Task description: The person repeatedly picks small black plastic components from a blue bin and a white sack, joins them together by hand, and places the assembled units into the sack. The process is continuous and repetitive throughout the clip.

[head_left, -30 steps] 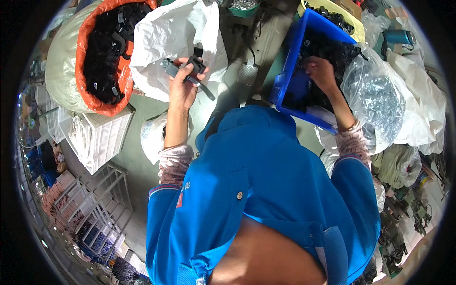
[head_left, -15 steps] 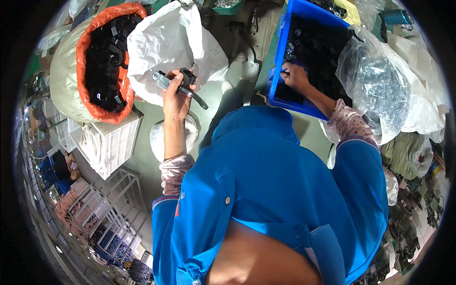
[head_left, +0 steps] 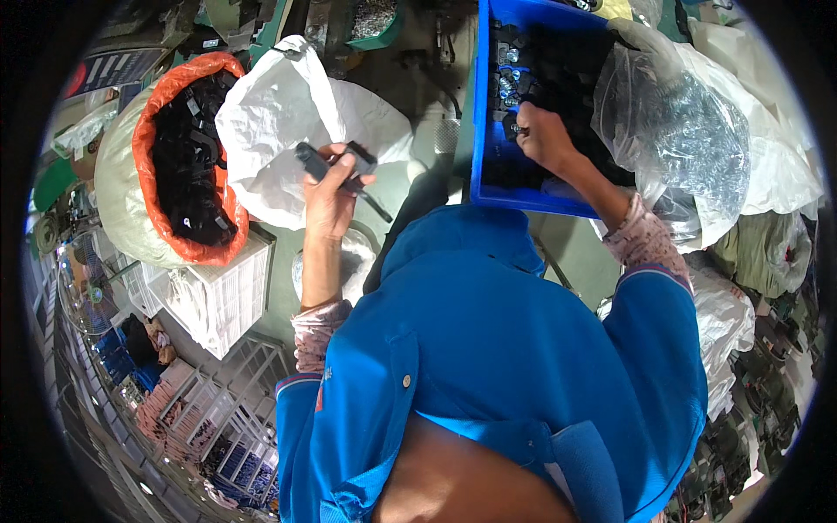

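My left hand (head_left: 330, 196) is closed around a black plastic part (head_left: 359, 159) with a blocky end and a thin stem pointing down to the right. A rounded dark end sticks out past the fingertips on the left. Behind that hand gapes a white sack (head_left: 257, 122). Over a blue crate (head_left: 536, 200) on the right, my right hand (head_left: 549, 139) has its fingers curled in a pinch. A small dark piece (head_left: 521, 131) shows at the fingertips. Black parts fill much of the crate, and several shiny clear pieces (head_left: 507, 83) lie along its left side.
An orange-rimmed sack (head_left: 148, 166) of black parts stands at the left, by a white slatted crate (head_left: 228, 301). Clear plastic bags (head_left: 697, 131) crowd the crate's right side. A green tray (head_left: 377, 39) of small pieces sits at the far side. White racks (head_left: 240, 418) stand lower left.
My right hand has lifted from the crate's left inner side, a small dark piece now at its fingertips. The part in my left hand has turned. The whole view has shifted slightly.
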`<state>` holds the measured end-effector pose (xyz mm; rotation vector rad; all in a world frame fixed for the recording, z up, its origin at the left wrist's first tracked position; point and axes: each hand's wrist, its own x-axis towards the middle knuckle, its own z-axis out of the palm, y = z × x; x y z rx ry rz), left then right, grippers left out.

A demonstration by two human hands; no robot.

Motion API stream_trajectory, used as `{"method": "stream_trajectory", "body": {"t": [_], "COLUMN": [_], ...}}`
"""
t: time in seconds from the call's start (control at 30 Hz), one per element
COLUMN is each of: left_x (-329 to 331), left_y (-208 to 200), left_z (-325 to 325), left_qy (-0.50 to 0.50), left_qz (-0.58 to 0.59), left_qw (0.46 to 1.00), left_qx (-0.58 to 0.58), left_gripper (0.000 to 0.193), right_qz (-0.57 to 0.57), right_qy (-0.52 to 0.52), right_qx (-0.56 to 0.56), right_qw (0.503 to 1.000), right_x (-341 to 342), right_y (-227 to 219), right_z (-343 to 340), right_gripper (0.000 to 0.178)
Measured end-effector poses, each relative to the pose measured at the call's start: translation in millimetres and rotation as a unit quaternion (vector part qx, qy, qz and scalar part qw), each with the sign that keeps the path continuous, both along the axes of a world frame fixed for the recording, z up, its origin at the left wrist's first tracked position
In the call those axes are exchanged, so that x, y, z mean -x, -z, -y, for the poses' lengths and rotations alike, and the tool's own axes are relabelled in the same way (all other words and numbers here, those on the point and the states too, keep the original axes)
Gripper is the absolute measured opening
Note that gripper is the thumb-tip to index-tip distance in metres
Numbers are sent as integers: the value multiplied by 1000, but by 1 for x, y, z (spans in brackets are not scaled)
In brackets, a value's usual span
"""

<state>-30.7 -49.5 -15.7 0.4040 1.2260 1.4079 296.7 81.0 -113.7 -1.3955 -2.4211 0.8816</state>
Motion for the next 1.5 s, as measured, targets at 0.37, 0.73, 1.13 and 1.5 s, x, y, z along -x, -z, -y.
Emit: {"method": "stream_trajectory", "body": {"t": [0.37,0.73,1.13,1.5], "left_x": [-69,-45,-29,-1], "left_y": [3,-17,-7,-15], "left_z": [-56,-47,-35,-36], "left_qy": [194,172,-32,-64], "left_qz": [-154,-268,-239,-195], "left_qw": [967,934,954,961], "left_qx": [-55,-159,-178,-187], "left_gripper": [34,30,40,21], "right_qz": [-423,-327,-331,-440], "right_qy": [175,-71,-180,10], "right_qx": [376,115,125,369], "right_qw": [806,935,918,818], "right_x": [-2,88,149,156], "right_y": [-96,-137,-138,-116], "right_z": [20,1,-14,6], "right_gripper": [26,15,25,31]}}
